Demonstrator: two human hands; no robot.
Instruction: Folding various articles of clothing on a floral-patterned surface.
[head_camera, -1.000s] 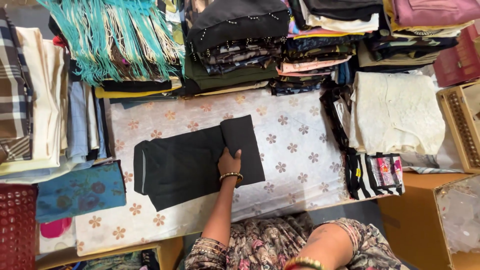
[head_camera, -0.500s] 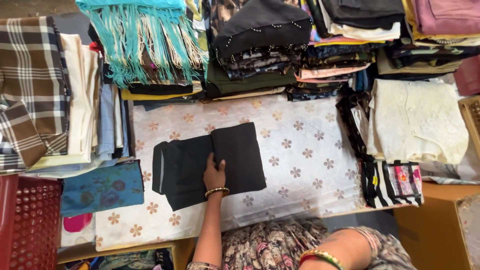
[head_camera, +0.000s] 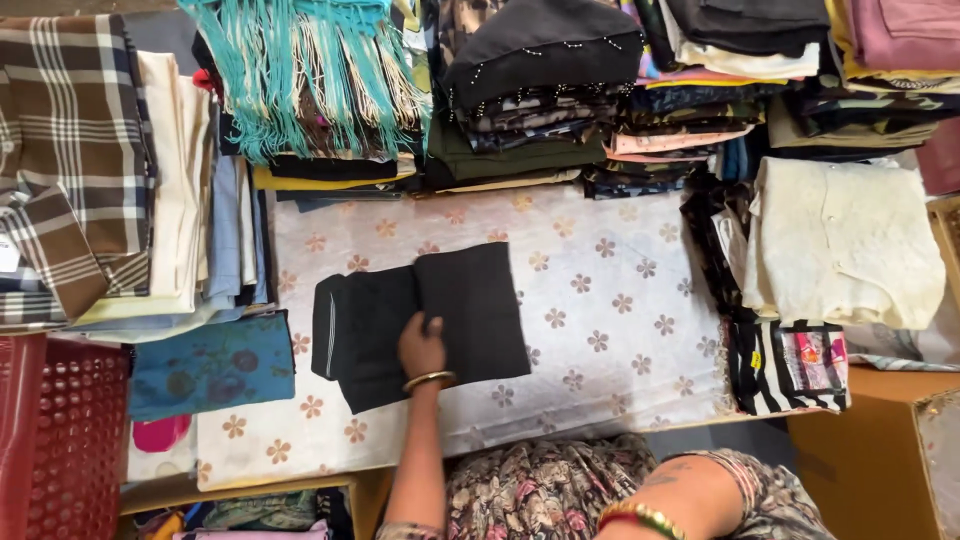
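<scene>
A folded black garment (head_camera: 470, 305) lies on a white cloth with beige flowers (head_camera: 610, 300) that covers the table. My left hand (head_camera: 421, 345), a gold bangle at the wrist, rests on the garment's middle. Its fingers curl at the edge of the folded-over right flap. Only my right forearm (head_camera: 690, 490), with bangles at the wrist, shows at the bottom edge; the hand itself is out of frame.
Stacks of folded clothes line the back, one topped by a teal fringed shawl (head_camera: 300, 70). There are plaid and cream piles (head_camera: 90, 170) on the left, a cream garment (head_camera: 850, 240) and a striped one (head_camera: 790, 365) on the right. A red perforated basket (head_camera: 50, 440) stands at lower left, a blue patterned cloth (head_camera: 215, 365) beside it.
My left hand has stayed on the black garment, sliding a little toward its middle. The garment looks slightly narrower than a second ago. The view has shifted.
</scene>
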